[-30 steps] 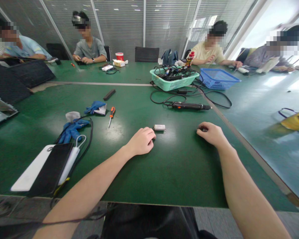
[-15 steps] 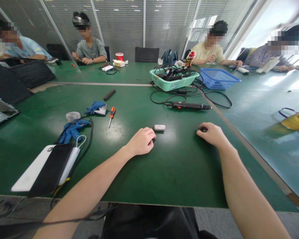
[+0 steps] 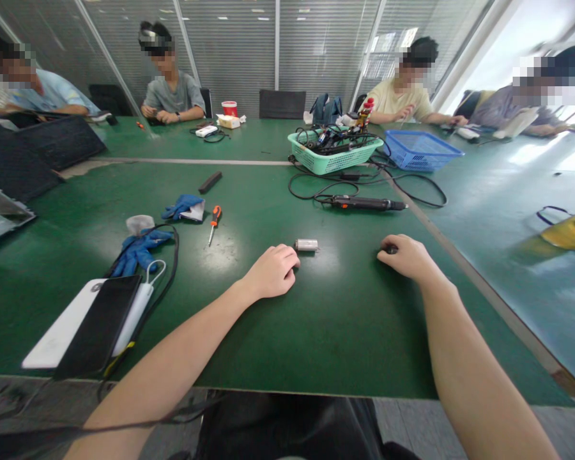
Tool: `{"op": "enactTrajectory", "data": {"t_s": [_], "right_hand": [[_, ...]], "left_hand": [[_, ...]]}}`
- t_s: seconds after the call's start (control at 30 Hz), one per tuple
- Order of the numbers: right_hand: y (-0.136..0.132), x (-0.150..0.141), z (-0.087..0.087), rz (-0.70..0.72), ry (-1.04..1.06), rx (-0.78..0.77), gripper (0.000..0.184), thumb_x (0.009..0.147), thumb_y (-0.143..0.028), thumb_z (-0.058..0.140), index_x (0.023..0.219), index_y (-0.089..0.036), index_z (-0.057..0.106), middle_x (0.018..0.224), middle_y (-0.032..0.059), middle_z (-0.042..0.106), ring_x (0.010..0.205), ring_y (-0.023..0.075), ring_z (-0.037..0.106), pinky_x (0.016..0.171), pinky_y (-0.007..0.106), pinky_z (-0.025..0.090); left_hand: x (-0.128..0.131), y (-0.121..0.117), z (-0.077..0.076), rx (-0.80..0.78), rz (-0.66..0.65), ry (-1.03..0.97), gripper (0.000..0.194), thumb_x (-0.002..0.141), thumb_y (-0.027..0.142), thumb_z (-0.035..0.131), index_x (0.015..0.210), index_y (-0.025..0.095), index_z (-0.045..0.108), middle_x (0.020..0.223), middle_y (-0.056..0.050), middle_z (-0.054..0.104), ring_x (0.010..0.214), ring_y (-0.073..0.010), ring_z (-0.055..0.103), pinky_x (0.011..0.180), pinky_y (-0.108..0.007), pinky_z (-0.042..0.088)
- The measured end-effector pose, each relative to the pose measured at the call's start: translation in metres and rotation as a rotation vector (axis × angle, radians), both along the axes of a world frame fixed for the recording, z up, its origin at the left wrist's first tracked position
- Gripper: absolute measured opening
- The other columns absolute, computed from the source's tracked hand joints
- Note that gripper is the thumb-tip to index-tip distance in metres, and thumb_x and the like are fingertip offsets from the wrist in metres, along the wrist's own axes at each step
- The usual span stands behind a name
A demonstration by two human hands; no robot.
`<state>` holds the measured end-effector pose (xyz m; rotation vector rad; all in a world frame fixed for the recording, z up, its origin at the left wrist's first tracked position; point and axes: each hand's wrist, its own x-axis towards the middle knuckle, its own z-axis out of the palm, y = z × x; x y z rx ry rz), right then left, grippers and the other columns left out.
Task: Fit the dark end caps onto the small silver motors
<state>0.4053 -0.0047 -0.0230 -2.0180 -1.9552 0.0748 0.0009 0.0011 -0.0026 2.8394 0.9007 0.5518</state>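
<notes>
Positioning both arms over the green table [image 3: 249, 338], we are reaching in across its near edge and, for good handling, treating the stretch between the wrists as our working zone. The left forearm [image 3: 191, 351] is slanting in from the lower left and the right forearm [image 3: 464, 345] from the lower right, the right wrist bending inward; we are judging low, supported wrists to be the steadiest arrangement. The black power driver [image 3: 367, 203] is lying beyond the hands, and we are advising ample clearance from its cable. The left hand [image 3: 273, 271] is resting with its back upward and its fingers folding under; its palm is facing away from our view, so we are not able to tell whether it is gripping anything. The right hand [image 3: 405, 254] is resting farther right, thumb and forefinger closing in a curl. The silver cylinder [image 3: 306, 245] is lying on its side between the hands, just beside the left knuckles, possibly touching them; since its round wall is inviting a roll, we are recommending light, even finger pressure. The small dark object [image 3: 390, 249] is sitting within the right hand's closed curl, mostly hiding there, so we are advising against squeezing it hard.
</notes>
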Motion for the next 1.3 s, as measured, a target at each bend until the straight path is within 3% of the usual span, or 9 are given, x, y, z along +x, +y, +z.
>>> {"op": "enactTrajectory", "data": {"t_s": [0.27, 0.4, 0.63, 0.73, 0.83, 1.3], "right_hand": [[-0.002, -0.002, 0.003, 0.036, -0.002, -0.008, 0.019, 0.077, -0.036, 0.063, 0.088, -0.022, 0.069, 0.091, 0.0058, 0.067, 0.082, 0.0227, 0.063, 0.081, 0.036, 0.049], [-0.003, -0.021, 0.009, 0.088, 0.059, -0.011, 0.016, 0.077, -0.032, 0.063, 0.088, -0.022, 0.068, 0.09, 0.004, 0.068, 0.081, 0.0212, 0.063, 0.079, 0.034, 0.048], [-0.015, -0.124, 0.015, 0.418, 0.173, 0.063, 0.007, 0.076, -0.019, 0.061, 0.083, -0.022, 0.062, 0.085, 0.0031, 0.063, 0.081, 0.0202, 0.06, 0.078, 0.032, 0.047], [-0.022, -0.169, 0.015, 0.497, 0.251, 0.129, 0.011, 0.076, -0.013, 0.06, 0.082, -0.022, 0.059, 0.083, 0.0034, 0.061, 0.083, 0.0217, 0.058, 0.078, 0.034, 0.047], [-0.027, -0.194, 0.013, 0.557, 0.303, 0.164, 0.013, 0.077, -0.01, 0.06, 0.081, -0.023, 0.058, 0.086, 0.0043, 0.061, 0.085, 0.0221, 0.058, 0.079, 0.035, 0.049], [-0.031, -0.199, 0.009, 0.63, 0.327, 0.187, 0.016, 0.084, -0.008, 0.059, 0.086, -0.023, 0.058, 0.093, 0.006, 0.063, 0.095, 0.025, 0.059, 0.089, 0.041, 0.052]], "left_hand": [[0.0, 0.001, -0.001, 0.001, 0.006, 0.01, 0.021, 0.086, 0.012, 0.051, 0.1, 0.019, 0.064, 0.106, -0.008, 0.064, 0.107, -0.0241, 0.058, 0.091, -0.038, 0.049], [0.0, 0.001, 0.0, 0.001, 0.01, 0.004, 0.021, 0.086, 0.012, 0.051, 0.101, 0.019, 0.064, 0.106, -0.008, 0.065, 0.107, -0.0238, 0.058, 0.091, -0.038, 0.049], [0.001, -0.001, 0.001, -0.007, 0.006, -0.008, 0.018, 0.086, 0.015, 0.052, 0.101, 0.019, 0.063, 0.105, -0.008, 0.064, 0.104, -0.0242, 0.058, 0.089, -0.039, 0.049], [0.001, -0.003, 0.004, -0.021, 0.004, -0.02, 0.016, 0.086, 0.021, 0.056, 0.101, 0.019, 0.062, 0.104, -0.009, 0.064, 0.104, -0.0253, 0.058, 0.089, -0.04, 0.049], [0.001, -0.003, 0.006, -0.047, 0.002, -0.038, 0.013, 0.088, 0.025, 0.057, 0.098, 0.019, 0.061, 0.103, -0.009, 0.064, 0.104, -0.0257, 0.058, 0.09, -0.04, 0.049], [0.002, 0.004, 0.001, -0.146, -0.042, -0.123, 0.009, 0.093, 0.022, 0.056, 0.091, 0.019, 0.064, 0.103, -0.005, 0.066, 0.104, -0.0222, 0.058, 0.095, -0.039, 0.048]]}}
